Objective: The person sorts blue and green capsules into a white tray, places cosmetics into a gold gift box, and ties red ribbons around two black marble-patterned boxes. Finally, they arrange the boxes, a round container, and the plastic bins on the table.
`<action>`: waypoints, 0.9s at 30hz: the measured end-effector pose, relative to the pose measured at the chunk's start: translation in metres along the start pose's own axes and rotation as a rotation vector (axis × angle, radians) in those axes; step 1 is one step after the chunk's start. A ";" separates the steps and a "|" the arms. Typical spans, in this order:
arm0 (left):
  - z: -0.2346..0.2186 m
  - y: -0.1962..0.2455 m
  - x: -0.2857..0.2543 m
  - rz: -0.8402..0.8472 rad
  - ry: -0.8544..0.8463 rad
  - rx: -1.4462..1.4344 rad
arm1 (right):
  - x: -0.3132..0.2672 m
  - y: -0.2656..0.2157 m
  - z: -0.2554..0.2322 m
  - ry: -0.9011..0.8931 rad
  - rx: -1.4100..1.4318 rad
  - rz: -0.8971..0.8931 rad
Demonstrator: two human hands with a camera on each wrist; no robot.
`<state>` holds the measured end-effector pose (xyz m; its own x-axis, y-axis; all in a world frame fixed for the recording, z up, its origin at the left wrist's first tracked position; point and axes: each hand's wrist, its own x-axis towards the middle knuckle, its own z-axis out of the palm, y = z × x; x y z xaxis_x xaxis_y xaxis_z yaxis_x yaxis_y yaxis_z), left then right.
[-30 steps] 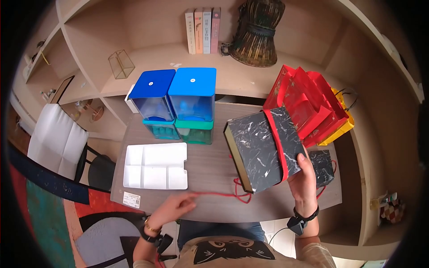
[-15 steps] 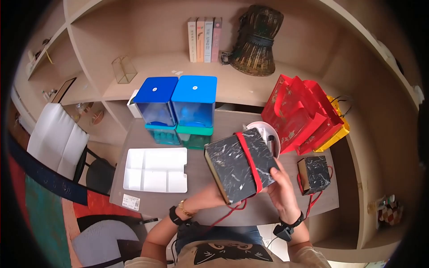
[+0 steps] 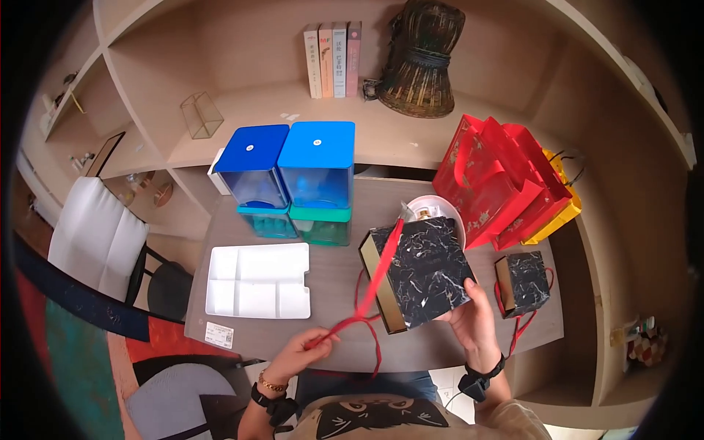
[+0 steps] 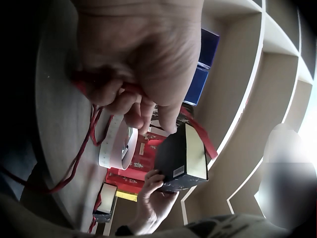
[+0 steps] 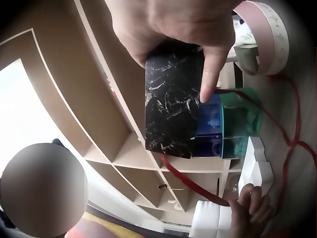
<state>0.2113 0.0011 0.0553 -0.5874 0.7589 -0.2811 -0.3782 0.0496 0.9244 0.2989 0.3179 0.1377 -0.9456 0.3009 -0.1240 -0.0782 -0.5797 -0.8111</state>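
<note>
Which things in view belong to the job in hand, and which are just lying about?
In the job, judging by what the hands hold:
black box, in the right hand
red ribbon, in the left hand

Probably just lying about, in neither hand:
small black box
round box
white tray
blue boxes
red bags
books

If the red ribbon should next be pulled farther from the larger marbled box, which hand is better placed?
Probably the left hand: it holds the red ribbon. The right hand grips the larger marbled box, so it seems better placed for steadying.
</note>
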 end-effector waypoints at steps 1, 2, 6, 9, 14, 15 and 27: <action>0.001 0.001 -0.002 0.090 0.022 0.078 | 0.000 0.002 -0.001 -0.013 0.002 0.014; 0.005 0.003 0.000 0.183 0.041 0.156 | -0.001 0.004 -0.001 -0.027 0.000 0.026; 0.036 0.040 0.014 0.380 0.202 0.629 | -0.007 0.013 0.011 -0.015 -0.027 0.032; 0.066 0.058 0.013 0.351 0.336 0.756 | -0.010 0.017 0.014 -0.011 -0.046 0.029; 0.073 0.076 0.015 0.516 0.561 0.678 | -0.021 0.020 0.012 0.080 -0.229 -0.007; 0.071 0.085 0.013 0.476 0.608 0.646 | -0.025 0.025 0.004 0.078 -0.230 0.033; 0.112 0.099 0.034 0.455 -0.346 1.029 | -0.022 0.072 -0.008 0.058 -0.226 0.083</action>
<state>0.2339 0.1043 0.1656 -0.2343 0.9699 0.0669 0.6651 0.1097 0.7386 0.3170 0.2759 0.0775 -0.9255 0.3063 -0.2229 0.0779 -0.4219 -0.9033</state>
